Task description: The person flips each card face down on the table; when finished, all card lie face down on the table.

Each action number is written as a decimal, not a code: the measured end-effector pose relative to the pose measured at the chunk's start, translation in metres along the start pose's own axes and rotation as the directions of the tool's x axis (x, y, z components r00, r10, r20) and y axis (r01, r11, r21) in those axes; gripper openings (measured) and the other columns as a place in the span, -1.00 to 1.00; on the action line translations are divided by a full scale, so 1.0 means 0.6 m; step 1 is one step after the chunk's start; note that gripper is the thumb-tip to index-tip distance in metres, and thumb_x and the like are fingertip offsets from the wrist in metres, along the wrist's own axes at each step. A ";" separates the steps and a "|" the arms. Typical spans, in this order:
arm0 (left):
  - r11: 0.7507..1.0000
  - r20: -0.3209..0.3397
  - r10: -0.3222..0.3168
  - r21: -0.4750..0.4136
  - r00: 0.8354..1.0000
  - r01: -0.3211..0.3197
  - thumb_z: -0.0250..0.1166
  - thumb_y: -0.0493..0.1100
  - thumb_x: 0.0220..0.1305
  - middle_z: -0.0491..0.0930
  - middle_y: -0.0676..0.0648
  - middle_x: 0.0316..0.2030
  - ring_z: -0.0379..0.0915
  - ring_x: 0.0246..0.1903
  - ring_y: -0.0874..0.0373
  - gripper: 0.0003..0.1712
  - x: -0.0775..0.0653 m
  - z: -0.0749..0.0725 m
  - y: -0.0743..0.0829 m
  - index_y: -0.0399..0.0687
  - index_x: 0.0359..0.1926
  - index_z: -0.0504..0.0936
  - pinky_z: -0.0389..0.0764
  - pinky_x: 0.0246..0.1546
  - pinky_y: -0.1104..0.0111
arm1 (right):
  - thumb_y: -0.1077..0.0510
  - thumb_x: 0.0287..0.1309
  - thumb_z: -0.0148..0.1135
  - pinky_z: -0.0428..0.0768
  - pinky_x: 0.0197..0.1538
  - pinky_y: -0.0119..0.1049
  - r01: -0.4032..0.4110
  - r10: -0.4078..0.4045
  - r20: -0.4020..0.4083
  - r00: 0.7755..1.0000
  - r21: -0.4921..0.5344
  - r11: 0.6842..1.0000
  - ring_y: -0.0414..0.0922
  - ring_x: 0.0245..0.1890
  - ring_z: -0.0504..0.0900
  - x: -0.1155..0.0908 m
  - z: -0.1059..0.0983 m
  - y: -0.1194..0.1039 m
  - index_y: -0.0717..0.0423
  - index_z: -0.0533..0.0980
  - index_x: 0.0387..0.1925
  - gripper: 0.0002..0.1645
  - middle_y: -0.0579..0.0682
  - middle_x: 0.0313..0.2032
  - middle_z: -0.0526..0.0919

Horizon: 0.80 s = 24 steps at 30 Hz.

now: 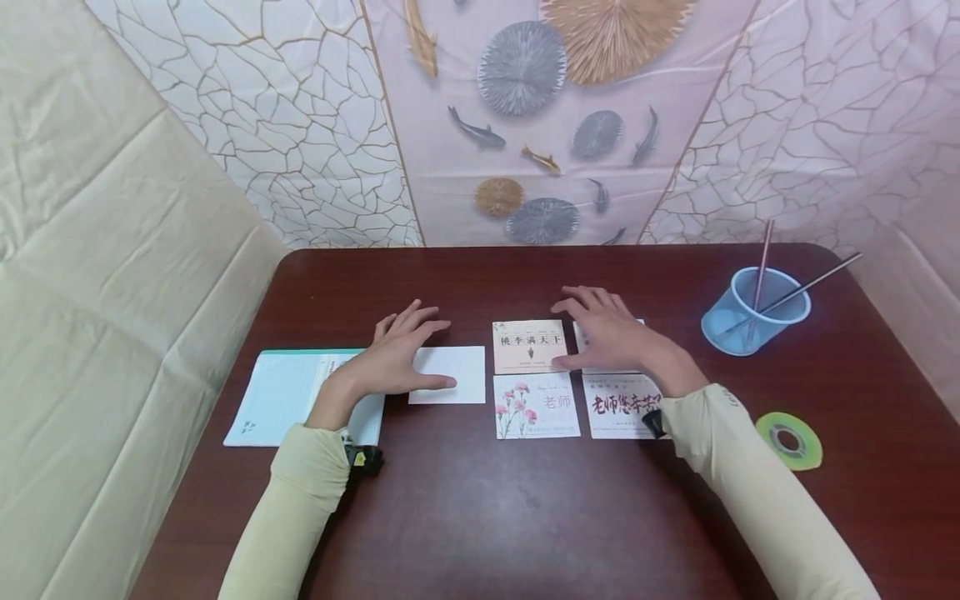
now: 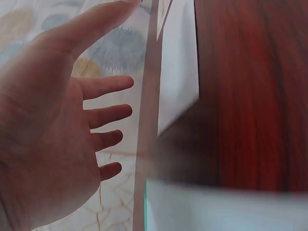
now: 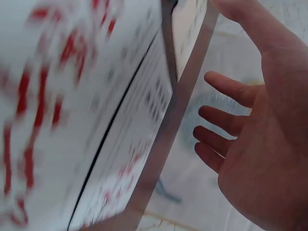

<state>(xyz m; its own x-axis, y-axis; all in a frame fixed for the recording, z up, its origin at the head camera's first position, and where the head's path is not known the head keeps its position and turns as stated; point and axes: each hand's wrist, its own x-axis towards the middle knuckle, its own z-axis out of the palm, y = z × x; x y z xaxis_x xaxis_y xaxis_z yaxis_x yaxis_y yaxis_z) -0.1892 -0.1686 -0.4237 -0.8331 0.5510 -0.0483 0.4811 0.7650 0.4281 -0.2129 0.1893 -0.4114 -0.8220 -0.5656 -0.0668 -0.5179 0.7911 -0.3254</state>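
Observation:
My left hand (image 1: 386, 360) hovers with fingers spread above a blank white card (image 1: 467, 367); the left wrist view shows its palm with nothing in it. My right hand (image 1: 617, 337) is held over the cards on the right, fingers apart and holding nothing. It partly hides a white card (image 1: 581, 333). Left of that lies a cream card (image 1: 517, 354) with dark Chinese characters. In front are a card with pink flowers (image 1: 536, 417) and a card with dark red writing (image 1: 618, 417), partly covered by the right wrist.
A pale notebook (image 1: 281, 400) with a green edge lies under the left forearm's side. At the right stand a blue mesh pen cup (image 1: 738, 321) with two thin sticks and a green tape roll (image 1: 810, 446) lying flat. A patterned cloth (image 1: 525, 150) hangs behind the dark red table (image 1: 525, 517).

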 end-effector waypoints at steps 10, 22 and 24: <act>0.998 0.067 0.054 0.006 0.996 -0.055 0.35 0.41 0.05 0.03 -0.13 0.47 -0.36 0.48 -0.11 0.05 0.069 0.021 0.035 -0.01 0.44 0.27 -0.19 0.30 -0.14 | -0.34 -0.03 0.42 -0.08 0.31 0.29 -0.022 0.021 0.048 0.999 0.018 1.000 0.24 0.40 -0.01 -0.005 -0.001 0.033 0.00 0.30 0.37 0.01 0.25 0.44 0.08; 0.998 0.111 0.042 0.036 0.993 -0.046 0.26 0.47 0.08 -0.01 -0.09 0.49 -0.38 0.49 -0.08 0.07 0.106 0.035 0.042 0.01 0.47 0.23 -0.15 0.30 -0.11 | -0.25 -0.04 0.47 -0.05 0.29 0.31 -0.017 0.014 0.041 0.999 0.075 0.997 0.26 0.37 0.04 0.009 0.004 0.039 0.00 0.40 0.22 -0.15 0.27 0.41 0.14; 0.998 0.103 0.049 0.030 0.993 -0.052 0.26 0.47 0.08 0.01 -0.08 0.48 -0.37 0.49 -0.08 0.04 0.109 0.038 0.041 0.04 0.45 0.27 -0.14 0.30 -0.11 | -0.24 -0.06 0.50 -0.05 0.29 0.31 -0.020 0.017 0.040 0.999 0.080 0.997 0.27 0.37 0.06 0.012 0.005 0.039 0.02 0.40 0.21 -0.15 0.28 0.40 0.16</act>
<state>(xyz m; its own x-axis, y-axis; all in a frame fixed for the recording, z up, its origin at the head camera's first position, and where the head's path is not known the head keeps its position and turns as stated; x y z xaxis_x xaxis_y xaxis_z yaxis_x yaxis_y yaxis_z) -0.2256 -0.1063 -0.4368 -0.7758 0.6194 -0.1203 0.5321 0.7447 0.4029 -0.2300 0.2030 -0.4221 -0.8206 -0.5607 -0.1102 -0.4805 0.7815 -0.3981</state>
